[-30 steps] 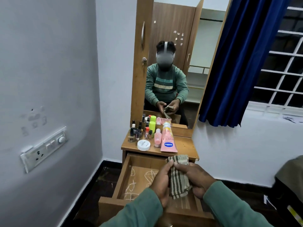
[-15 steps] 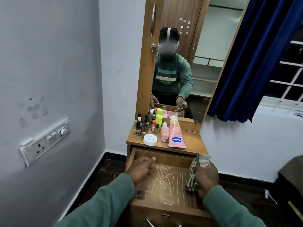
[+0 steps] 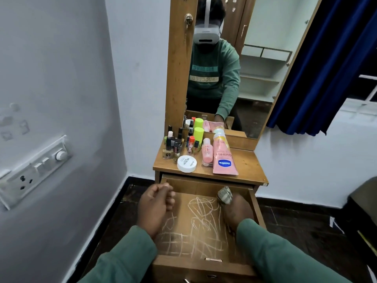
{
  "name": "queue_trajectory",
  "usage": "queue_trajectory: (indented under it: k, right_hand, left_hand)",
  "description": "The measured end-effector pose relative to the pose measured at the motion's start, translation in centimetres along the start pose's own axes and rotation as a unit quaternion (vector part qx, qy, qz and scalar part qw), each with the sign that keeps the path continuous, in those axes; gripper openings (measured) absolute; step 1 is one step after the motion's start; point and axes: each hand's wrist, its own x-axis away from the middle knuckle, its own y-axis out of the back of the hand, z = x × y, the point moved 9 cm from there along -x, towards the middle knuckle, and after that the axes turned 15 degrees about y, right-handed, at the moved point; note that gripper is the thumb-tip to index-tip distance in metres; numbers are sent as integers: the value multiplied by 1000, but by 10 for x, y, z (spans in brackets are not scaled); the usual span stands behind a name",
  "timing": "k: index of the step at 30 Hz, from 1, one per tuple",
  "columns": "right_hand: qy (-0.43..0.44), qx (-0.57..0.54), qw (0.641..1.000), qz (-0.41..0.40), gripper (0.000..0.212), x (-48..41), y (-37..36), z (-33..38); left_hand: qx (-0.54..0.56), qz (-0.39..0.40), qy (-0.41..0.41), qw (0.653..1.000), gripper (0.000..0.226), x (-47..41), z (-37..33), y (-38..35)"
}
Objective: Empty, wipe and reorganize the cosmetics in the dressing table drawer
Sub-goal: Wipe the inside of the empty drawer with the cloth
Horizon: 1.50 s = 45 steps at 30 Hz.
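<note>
Wooden drawer, pulled open and scrawled with pale marks inside, has the right hand clenched around a striped cloth at its back-right corner, the left hand loosely curled over its left wall.

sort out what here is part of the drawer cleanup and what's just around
Job: drawer, cloth in right hand, left hand, Vaseline tube, white jar, pink bottle, nail polishes.
Around: switchboard, blue curtain, mirror.
</note>
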Motion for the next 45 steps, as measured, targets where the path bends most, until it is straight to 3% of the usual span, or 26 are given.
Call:
queue_trajectory:
  k: [4, 7, 13, 17, 20, 28, 32, 41, 45]
  right_hand:
    - [2, 10, 1000, 8, 7, -5, -9, 3]
    - [7, 36, 999, 23, 13, -8, -14, 5]
    - [93, -10, 993, 67, 12, -7, -37, 25]
    - [127, -46, 988, 77, 8, -9, -58, 44]
    - [158, -72, 980, 98, 17, -13, -71, 56]
    - [257, -106, 945, 172, 10, -21, -103, 112]
    - [278, -123, 938, 168, 22, -20, -111, 126]
    - [347, -85, 903, 240, 8, -4, -114, 128]
    - [414, -34, 888, 197, 13, -6, -104, 136]
  left_hand:
    - [91, -19, 26, 995, 35, -5, 5, 11]
    - [112, -31, 41, 992, 69, -2, 7, 14]
    - [165, -20, 53, 985, 98, 3, 5, 17]
    - [197, -25, 63, 978, 102, 2, 8, 23]
    - [207, -28, 64, 976, 102, 2, 8, 23]
    - [205, -30, 68, 976, 102, 1, 10, 23]
    - [201, -34, 66, 977, 101, -1, 10, 24]
    - [195, -27, 65, 978, 99, -1, 11, 21]
    - [201, -29, 65, 977, 97, 1, 10, 22]
